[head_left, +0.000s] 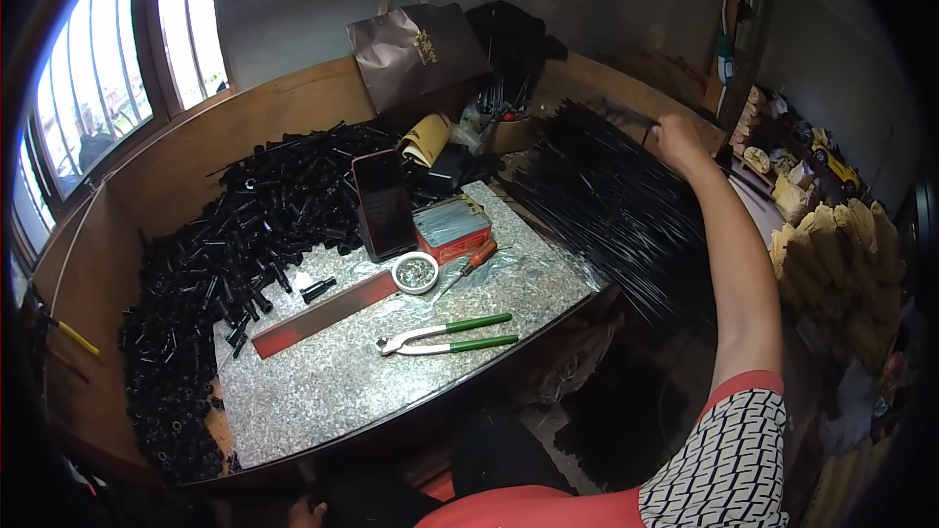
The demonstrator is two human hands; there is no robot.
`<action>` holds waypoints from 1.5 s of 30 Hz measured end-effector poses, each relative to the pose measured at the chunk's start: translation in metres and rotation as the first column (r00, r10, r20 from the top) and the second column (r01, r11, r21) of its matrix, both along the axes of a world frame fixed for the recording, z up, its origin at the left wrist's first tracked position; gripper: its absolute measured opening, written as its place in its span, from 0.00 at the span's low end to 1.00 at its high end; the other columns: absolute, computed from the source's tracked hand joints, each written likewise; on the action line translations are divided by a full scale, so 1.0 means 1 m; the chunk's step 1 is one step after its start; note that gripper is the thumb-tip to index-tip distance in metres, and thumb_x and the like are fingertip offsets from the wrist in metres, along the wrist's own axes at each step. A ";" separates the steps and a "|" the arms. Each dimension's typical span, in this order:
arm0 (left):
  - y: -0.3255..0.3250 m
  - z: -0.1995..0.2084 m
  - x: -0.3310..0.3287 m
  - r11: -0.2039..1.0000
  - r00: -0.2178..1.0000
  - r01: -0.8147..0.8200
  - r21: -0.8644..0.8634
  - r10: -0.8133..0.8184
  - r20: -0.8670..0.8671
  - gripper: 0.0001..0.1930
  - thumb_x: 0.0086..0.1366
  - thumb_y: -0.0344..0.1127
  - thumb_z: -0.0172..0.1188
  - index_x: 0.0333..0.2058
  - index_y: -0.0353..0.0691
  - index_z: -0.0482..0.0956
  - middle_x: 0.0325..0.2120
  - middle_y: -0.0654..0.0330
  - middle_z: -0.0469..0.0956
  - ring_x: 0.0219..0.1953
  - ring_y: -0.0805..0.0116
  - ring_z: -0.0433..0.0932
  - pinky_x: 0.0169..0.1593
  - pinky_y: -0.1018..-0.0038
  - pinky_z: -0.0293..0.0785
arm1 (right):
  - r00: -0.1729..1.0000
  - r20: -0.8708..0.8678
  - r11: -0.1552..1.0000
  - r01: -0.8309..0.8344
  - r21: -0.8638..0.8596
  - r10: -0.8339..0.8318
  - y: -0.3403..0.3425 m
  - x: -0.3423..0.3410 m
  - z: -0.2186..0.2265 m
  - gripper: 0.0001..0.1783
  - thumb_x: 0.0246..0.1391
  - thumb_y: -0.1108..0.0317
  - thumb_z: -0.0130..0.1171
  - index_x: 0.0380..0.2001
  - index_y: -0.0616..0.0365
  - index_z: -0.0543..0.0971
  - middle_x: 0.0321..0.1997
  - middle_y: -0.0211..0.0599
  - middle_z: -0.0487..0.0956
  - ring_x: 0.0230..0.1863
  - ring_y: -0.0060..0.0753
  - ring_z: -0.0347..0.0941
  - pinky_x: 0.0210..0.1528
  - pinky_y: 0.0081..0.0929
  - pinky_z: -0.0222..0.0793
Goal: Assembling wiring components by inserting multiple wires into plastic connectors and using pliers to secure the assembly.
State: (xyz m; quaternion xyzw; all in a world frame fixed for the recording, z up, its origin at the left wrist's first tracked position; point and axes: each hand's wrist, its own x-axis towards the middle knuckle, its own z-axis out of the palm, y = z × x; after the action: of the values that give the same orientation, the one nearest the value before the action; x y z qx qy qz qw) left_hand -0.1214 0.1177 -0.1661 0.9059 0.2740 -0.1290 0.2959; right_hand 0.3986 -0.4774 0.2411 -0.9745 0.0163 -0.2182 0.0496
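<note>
Reaching to black rods (606, 196): right hand (677, 142) | left hand (307, 512) low | both grips unclear | brown bag (391, 68): gold lettering (424, 47)

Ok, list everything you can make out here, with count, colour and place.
Slab: one, speckled grey, centre
Nippers: one, green-handled, slab's near side
Screwdriver: one, orange-handled, slab, beside box
Bar: one, red, slab, left of bowl
Bowl: one, white, slab's middle
Box: one, red, right of phone
Phone: one, dark, upright on slab
Tubular parts: uncountable, black, heaped left of slab
Rods: uncountable, black, right of slab
Paper bag: one, brown, back wall
Bundles: several, pale yellow, right side
Yellow-handled tool: one, far left
Window: one, bright, upper left
Shirt: one, red, patterned sleeve, bottom
Left hand: one, bare, bottom edge, partly visible
Right hand: one, bare, at rods' far end, grip unclear
</note>
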 end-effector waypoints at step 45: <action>-0.119 0.255 0.118 0.929 0.578 0.231 0.291 -0.371 0.727 0.23 0.50 0.34 0.68 0.46 0.34 0.74 0.47 0.48 0.74 0.48 0.48 0.74 0.50 0.63 0.71 | 0.757 0.496 0.891 -0.446 -0.082 0.425 0.144 -0.059 0.042 0.11 0.49 0.70 0.61 0.29 0.63 0.69 0.26 0.52 0.77 0.32 0.56 0.75 0.32 0.44 0.69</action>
State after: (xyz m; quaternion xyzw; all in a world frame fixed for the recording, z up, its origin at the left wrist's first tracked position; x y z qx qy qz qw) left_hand -0.0034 -0.0017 0.0884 0.9273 -0.0273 0.2445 0.2821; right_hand 0.3400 -0.3336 0.2829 -0.8593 -0.2196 -0.4457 0.1216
